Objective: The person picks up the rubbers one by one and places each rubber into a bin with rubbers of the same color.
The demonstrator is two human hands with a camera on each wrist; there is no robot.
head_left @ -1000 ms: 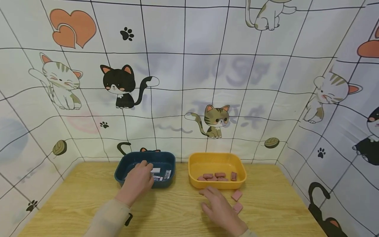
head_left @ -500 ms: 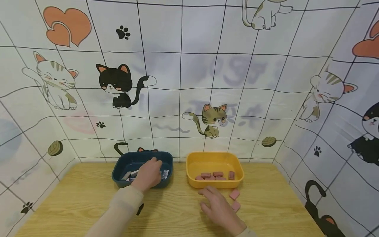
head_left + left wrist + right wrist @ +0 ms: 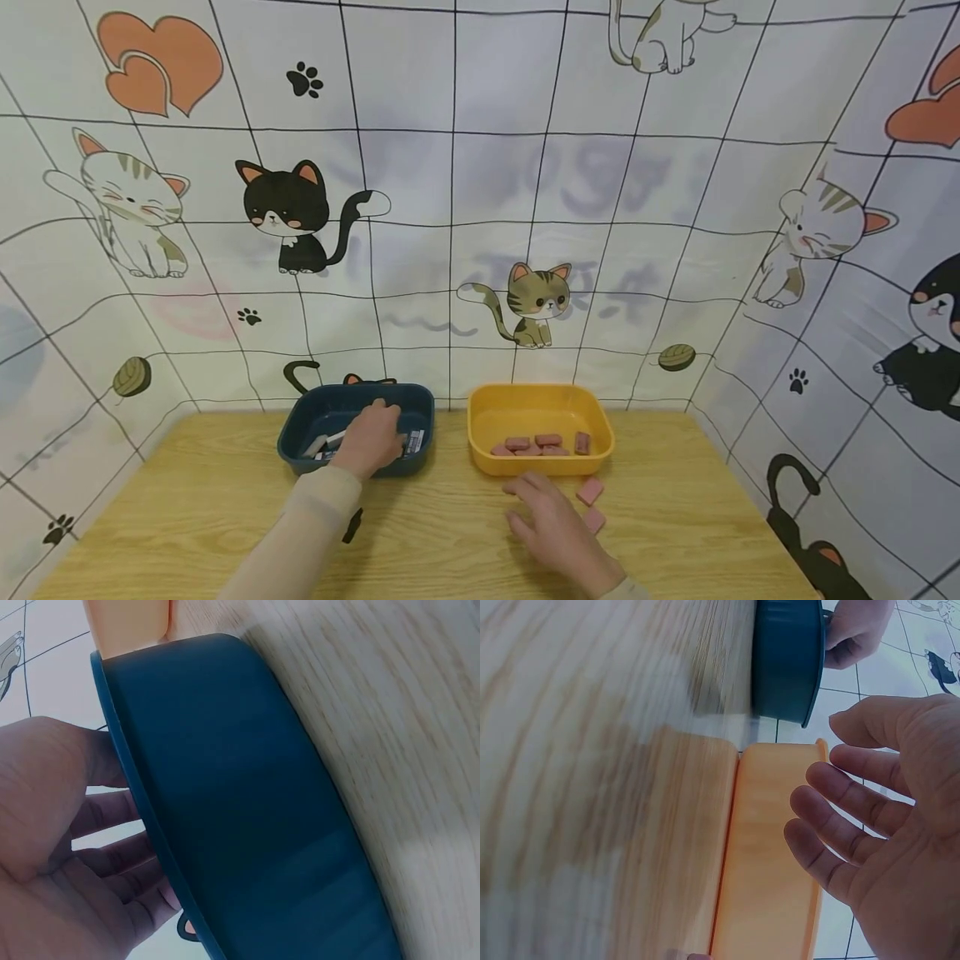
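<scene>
My left hand (image 3: pixel 369 442) reaches over the near edge into a dark blue bin (image 3: pixel 322 404). In the left wrist view the fingers dip behind the bin's rim, so their tips are hidden, along with whatever they touch. Small white blocks (image 3: pixel 316 446), some with printed labels, lie around that hand in the bin. In front of a yellow bin (image 3: pixel 540 465), my right hand (image 3: pixel 551 527) hovers low with loosely bent fingers and nothing in its grasp. Two flat pink blocks (image 3: pixel 590 490) lie on the table just right of it.
Several more pink blocks (image 3: pixel 548 439) lie inside the yellow bin. Both bins stand side by side at the back of the wooden table (image 3: pixel 442 533), against a cat-patterned cloth backdrop (image 3: pixel 420 275).
My left hand has shifted rightward within the blue bin from its left part. My right hand stays in place. The scene has slid slightly left as the head turned.
</scene>
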